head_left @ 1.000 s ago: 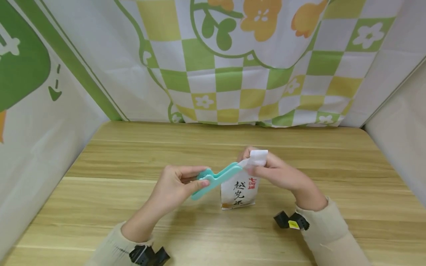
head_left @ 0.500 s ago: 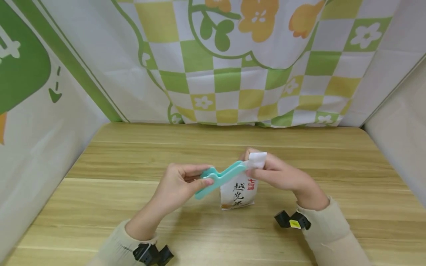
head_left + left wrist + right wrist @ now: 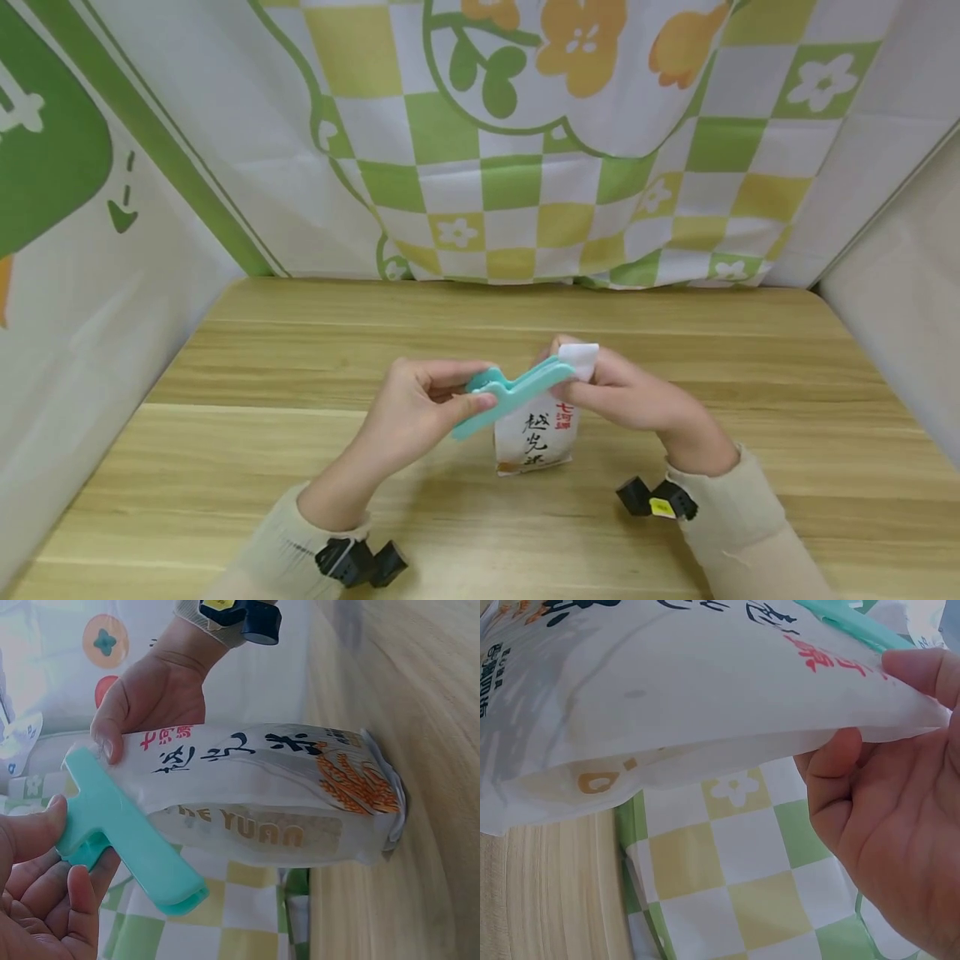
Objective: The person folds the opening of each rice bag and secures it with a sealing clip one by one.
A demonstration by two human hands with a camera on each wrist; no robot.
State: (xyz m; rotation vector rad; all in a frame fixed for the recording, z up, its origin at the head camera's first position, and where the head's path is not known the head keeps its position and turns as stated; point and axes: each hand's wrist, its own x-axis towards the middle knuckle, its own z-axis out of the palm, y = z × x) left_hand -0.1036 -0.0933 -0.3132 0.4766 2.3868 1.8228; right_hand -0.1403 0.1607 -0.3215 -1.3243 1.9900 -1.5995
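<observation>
A white rice bag with black and red characters stands on the table, its top gathered in my right hand. The right thumb and fingers pinch the bag near its upper end, as the right wrist view shows. My left hand grips a turquoise bag clip between thumb and fingers at its handles. The clip's long bars reach across the neck of the bag, with their far end right at the right hand. In the left wrist view the clip overlaps the top of the bag.
The wooden table spreads out on all sides of the bag. Behind it hangs a green, white and yellow checkered cloth, with white fabric walls at left and right. Black wrist cameras sit on both sleeves.
My left hand has moved right and slightly up with the clip, whose bars now lie farther across the bag's top. The right hand and the bag stay nearly in place.
</observation>
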